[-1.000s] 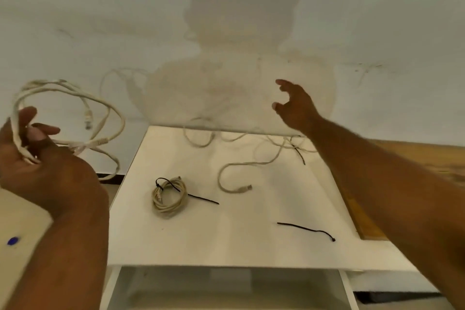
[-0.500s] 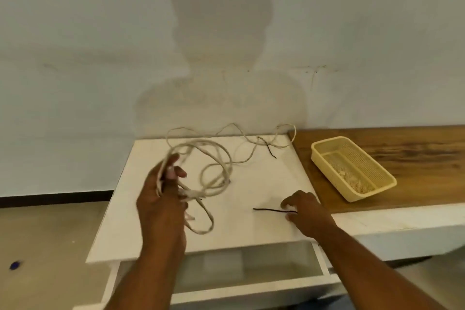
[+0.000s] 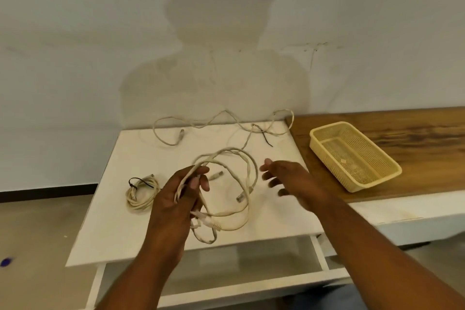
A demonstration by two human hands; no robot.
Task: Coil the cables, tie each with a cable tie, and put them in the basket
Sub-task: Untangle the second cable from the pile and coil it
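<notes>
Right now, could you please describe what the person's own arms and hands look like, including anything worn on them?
Both are bare. The left hand and right hand wear no gloves, and no ring, watch or bracelet shows. The left forearm and right forearm are uncovered to the frame's edge, with no sleeve in view.

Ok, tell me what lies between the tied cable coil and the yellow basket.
Head view: the left hand, holding a loosely looped cable, and the right hand, both above the white table.
</notes>
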